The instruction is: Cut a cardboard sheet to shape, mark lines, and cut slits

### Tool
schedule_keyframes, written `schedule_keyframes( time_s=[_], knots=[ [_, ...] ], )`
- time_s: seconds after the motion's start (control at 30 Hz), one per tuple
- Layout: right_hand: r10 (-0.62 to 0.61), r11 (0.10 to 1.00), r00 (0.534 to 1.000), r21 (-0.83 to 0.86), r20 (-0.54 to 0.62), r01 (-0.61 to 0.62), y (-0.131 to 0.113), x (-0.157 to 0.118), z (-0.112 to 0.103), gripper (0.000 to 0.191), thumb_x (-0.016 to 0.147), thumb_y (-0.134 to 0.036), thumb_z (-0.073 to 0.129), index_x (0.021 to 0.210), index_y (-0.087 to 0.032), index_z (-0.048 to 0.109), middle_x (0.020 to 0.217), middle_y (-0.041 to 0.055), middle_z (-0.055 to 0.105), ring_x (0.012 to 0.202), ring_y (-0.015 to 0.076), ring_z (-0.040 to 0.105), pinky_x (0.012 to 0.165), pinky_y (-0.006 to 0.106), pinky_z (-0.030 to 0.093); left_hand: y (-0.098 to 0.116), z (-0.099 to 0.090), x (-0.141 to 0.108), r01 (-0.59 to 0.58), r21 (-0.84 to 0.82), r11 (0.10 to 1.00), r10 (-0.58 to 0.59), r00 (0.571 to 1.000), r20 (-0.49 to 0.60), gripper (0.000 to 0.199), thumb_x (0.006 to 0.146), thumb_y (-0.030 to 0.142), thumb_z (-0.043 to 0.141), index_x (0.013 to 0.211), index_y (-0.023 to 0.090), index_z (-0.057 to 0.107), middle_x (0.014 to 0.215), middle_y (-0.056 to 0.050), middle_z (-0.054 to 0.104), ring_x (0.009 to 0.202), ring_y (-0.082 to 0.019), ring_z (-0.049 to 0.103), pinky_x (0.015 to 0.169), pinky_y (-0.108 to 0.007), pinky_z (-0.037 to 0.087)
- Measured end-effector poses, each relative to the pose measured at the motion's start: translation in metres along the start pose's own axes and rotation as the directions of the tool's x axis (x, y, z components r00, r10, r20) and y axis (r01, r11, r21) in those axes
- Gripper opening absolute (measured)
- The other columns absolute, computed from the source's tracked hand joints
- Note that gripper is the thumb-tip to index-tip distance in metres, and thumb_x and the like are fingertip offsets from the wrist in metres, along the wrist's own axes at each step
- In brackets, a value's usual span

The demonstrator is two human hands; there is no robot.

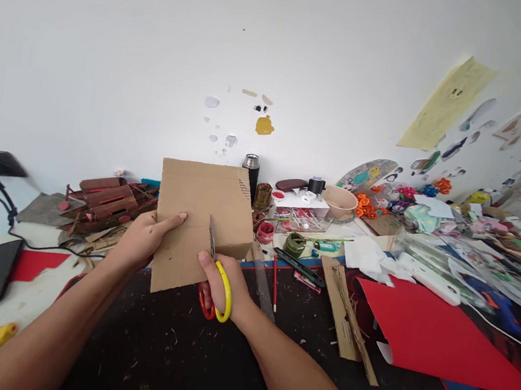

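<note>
My left hand [151, 233] grips a brown sheet of cardboard [195, 194] at its left edge, thumb on the near face and fingers behind it. The sheet is held up above the dark mat. In my right hand [227, 284] is a pair of scissors [223, 299] with one yellow and one red handle loop. Their blades point upward and lie in a cut that runs up from the cardboard's lower right part. To the right of the cut, the flap bends away from me. The fingers behind the sheet are hidden.
A dark mat [156, 345] covers the table. To the right lie a steel ruler [264, 285], a red pencil [275, 283], a box cutter [299, 267], cardboard strips [341, 309] and red paper [441, 338]. A thermos [250, 175] stands behind; reddish-brown wooden pieces [106, 200] are piled left.
</note>
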State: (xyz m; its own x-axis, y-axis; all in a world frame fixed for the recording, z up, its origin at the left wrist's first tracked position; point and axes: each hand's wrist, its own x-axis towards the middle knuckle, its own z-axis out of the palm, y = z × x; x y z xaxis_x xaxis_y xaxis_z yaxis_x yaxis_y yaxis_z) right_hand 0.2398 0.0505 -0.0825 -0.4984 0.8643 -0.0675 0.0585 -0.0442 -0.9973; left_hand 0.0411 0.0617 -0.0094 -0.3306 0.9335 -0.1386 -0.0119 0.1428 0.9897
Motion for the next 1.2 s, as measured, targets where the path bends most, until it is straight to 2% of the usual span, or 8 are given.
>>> schedule_keyframes(
  time_s=[0.27,0.4,0.57,0.73,1.0,1.1,1.2],
  knots=[
    [-0.005,1.0,0.999,-0.015,-0.038,0.004,0.005,-0.001,0.002,0.067,0.101,-0.086,0.046,0.079,-0.024,0.052,0.049,-0.007,0.048,0.035,0.0108,0.047,0.042,0.023,0.036,-0.001,0.001,-0.001,0.012,-0.019,1.0,-0.013,1.0,-0.014,0.044,0.067,0.053,0.094,0.09,0.018,0.079,0.088,-0.013,0.085,0.066,-0.027,0.078,0.06,-0.035,0.065],
    [-0.001,1.0,0.999,-0.015,-0.044,0.0,0.003,-0.002,0.002,0.066,0.102,-0.085,0.047,0.08,-0.023,0.053,0.051,-0.0069,0.048,0.035,0.0106,0.047,0.042,0.023,0.035,0.002,0.002,-0.002,0.015,-0.013,1.0,-0.016,1.0,-0.022,0.044,0.066,0.052,0.094,0.091,0.019,0.078,0.092,-0.014,0.086,0.072,-0.03,0.08,0.061,-0.036,0.065],
    [0.007,1.0,1.0,0.018,-0.006,-0.007,-0.003,-0.003,0.003,0.069,0.098,-0.091,0.047,0.079,-0.025,0.051,0.05,-0.0072,0.046,0.035,0.0119,0.047,0.038,0.022,0.036,0.001,0.001,-0.002,0.009,-0.005,1.0,-0.009,0.999,-0.036,0.044,0.069,0.053,0.093,0.095,0.02,0.079,0.097,-0.014,0.087,0.073,-0.031,0.081,0.061,-0.036,0.066],
    [0.014,0.998,0.999,0.06,0.045,-0.016,-0.007,-0.004,-0.001,0.074,0.092,-0.096,0.048,0.077,-0.025,0.052,0.05,-0.0062,0.049,0.036,0.0139,0.051,0.035,0.023,0.037,0.0,-0.003,-0.001,-0.011,0.021,1.0,0.011,1.0,-0.006,0.046,0.071,0.056,0.092,0.097,0.02,0.08,0.099,-0.014,0.087,0.073,-0.029,0.081,0.061,-0.035,0.065],
    [-0.006,0.997,0.996,0.078,0.089,-0.001,-0.005,0.0,-0.008,0.077,0.088,-0.096,0.058,0.086,-0.019,0.065,0.058,0.0015,0.066,0.05,0.0192,0.069,0.048,0.025,0.053,0.014,0.001,-0.013,-0.005,0.08,0.997,0.009,0.999,-0.046,0.043,0.066,0.054,0.093,0.087,0.02,0.078,0.086,-0.012,0.085,0.061,-0.027,0.075,0.056,-0.036,0.064],
    [0.015,0.991,0.995,0.129,0.094,-0.027,-0.004,0.002,-0.01,0.073,0.086,-0.091,0.068,0.093,-0.018,0.068,0.066,0.0028,0.071,0.056,0.0209,0.074,0.053,0.027,0.058,0.013,0.002,-0.013,-0.011,0.062,0.998,0.012,1.0,-0.028,0.044,0.065,0.055,0.094,0.088,0.02,0.078,0.087,-0.012,0.085,0.064,-0.028,0.077,0.058,-0.037,0.065],
    [0.024,0.985,0.995,0.167,0.097,-0.04,-0.006,0.002,-0.01,0.072,0.082,-0.089,0.074,0.091,-0.018,0.068,0.069,0.0034,0.072,0.059,0.0222,0.076,0.057,0.03,0.062,0.01,0.002,-0.011,-0.017,0.057,0.998,0.017,1.0,-0.009,0.046,0.065,0.057,0.094,0.089,0.021,0.079,0.089,-0.013,0.086,0.068,-0.031,0.079,0.06,-0.038,0.065]
  ],
)
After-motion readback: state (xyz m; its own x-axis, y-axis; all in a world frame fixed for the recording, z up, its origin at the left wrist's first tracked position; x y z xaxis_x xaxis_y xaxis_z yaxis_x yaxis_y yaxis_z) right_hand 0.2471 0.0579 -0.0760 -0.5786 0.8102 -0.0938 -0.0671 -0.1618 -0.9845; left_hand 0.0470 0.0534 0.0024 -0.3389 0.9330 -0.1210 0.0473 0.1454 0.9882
